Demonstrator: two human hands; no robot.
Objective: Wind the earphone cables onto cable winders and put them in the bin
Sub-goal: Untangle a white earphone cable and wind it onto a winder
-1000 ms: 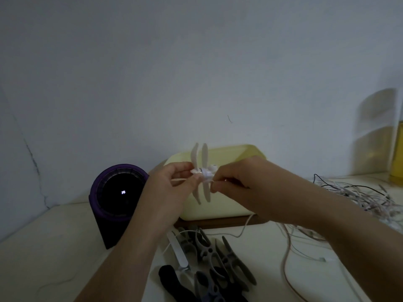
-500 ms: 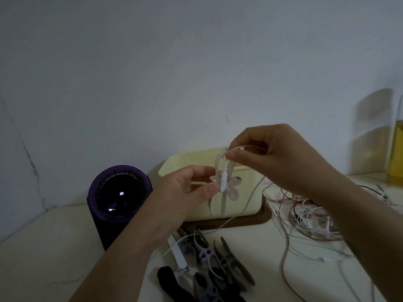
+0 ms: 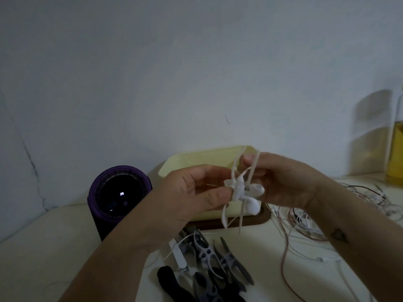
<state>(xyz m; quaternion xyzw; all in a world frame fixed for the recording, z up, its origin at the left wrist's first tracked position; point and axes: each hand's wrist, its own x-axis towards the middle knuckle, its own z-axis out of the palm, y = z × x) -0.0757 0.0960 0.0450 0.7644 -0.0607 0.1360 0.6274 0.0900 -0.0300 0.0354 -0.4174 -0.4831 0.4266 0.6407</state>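
The left hand (image 3: 192, 192) pinches the white cable winder (image 3: 238, 190) between thumb and fingers, in the air in front of the cream bin (image 3: 196, 159). The right hand (image 3: 283, 182), at 2 o'clock from the winder, pinches the white earphone cable (image 3: 253, 167) which runs down to it. Spare winders (image 3: 218, 258) lie on the table at 6 o'clock, tangled cables (image 3: 305, 221) at 4 o'clock

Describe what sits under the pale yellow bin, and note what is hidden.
A dark brown board shows beneath the pale yellow bin, along its front edge and right corner. The bin covers the rest, so how far back it runs cannot be seen.
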